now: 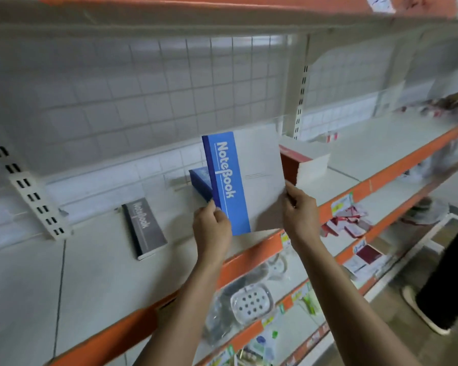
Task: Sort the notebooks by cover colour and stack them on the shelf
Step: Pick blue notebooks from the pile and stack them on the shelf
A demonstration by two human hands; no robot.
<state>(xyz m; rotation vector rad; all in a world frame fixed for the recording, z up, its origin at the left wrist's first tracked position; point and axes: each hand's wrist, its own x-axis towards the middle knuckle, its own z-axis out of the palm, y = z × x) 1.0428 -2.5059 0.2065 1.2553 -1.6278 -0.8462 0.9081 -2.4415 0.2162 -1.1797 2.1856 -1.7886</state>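
Observation:
A blue and white notebook (245,178) is held up over the shelf (95,262), its cover facing me. My left hand (211,228) pinches its blue spine edge at the bottom left. My right hand (299,211) grips its lower right corner. Behind it a stack of blue notebooks (200,180) lies on the shelf. A grey notebook (143,228) lies flat to the left. To the right sits a thick stack of red notebooks (302,165).
The shelf has an orange front edge (249,257) and a wire grid back (143,96). Lower shelves hold a packaged soap dish (251,302) and red packets (347,223). A person's leg and shoe (428,310) stand at the right.

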